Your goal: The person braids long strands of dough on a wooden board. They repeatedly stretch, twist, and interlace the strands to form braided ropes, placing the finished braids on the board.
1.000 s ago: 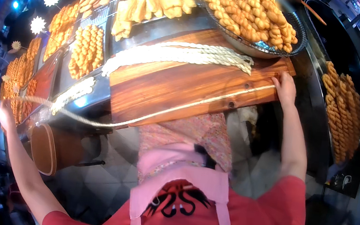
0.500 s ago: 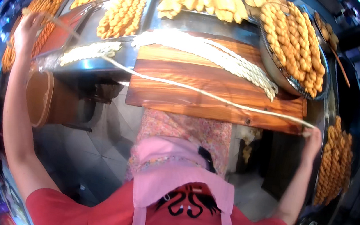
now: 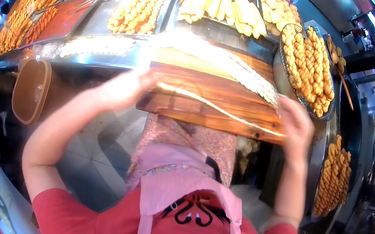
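Stretching a thin dough rope (image 3: 217, 109) between both hands over the wooden board (image 3: 209, 98); its long axis runs left to right, dipping slightly toward the right. Far left, a brown oval lid or tub (image 3: 30, 90) hangs off the counter side, well apart from the work. Left hand (image 3: 122, 90) sits at the board's left front corner, motion-blurred; fingers look closed on the rope's left end, though the exact pinch cannot be told. A pile of finished twisted raw ropes (image 3: 232, 66) lies along the board's back edge, behind the stretched one. Right hand (image 3: 296, 124) is at the board's right end, fingers curled down on the rope's other end. Both hands are about equally near, one per end.

Containers, left to right: trays (image 3: 87, 14) with golden fried twists (image 3: 137, 11), then pale long fried sticks (image 3: 221, 5), then a round wire basket (image 3: 327, 104) heaped with fried twists beside the right hand. More twists (image 3: 333, 176) sit lower right.
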A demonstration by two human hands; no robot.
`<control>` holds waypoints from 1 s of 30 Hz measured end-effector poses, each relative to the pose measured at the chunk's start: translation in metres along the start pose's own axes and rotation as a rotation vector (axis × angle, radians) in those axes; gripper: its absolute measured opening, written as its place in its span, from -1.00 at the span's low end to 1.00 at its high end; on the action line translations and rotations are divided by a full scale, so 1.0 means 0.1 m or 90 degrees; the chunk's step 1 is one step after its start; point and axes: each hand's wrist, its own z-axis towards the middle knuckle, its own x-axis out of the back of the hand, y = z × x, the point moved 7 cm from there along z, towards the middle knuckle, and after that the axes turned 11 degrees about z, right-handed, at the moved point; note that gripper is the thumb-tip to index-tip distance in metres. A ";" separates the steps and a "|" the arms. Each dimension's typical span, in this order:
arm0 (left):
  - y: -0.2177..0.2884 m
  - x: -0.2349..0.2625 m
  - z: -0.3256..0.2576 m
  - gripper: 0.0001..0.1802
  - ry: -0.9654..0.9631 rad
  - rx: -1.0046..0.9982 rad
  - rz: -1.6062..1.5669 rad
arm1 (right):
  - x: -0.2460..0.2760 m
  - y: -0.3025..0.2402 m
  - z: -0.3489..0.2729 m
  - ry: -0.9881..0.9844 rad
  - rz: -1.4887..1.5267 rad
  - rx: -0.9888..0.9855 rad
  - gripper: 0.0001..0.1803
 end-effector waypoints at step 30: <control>-2.01 -0.43 0.23 -0.73 0.052 0.520 0.060 | -0.42 1.60 -0.71 0.006 -0.458 0.055 -0.87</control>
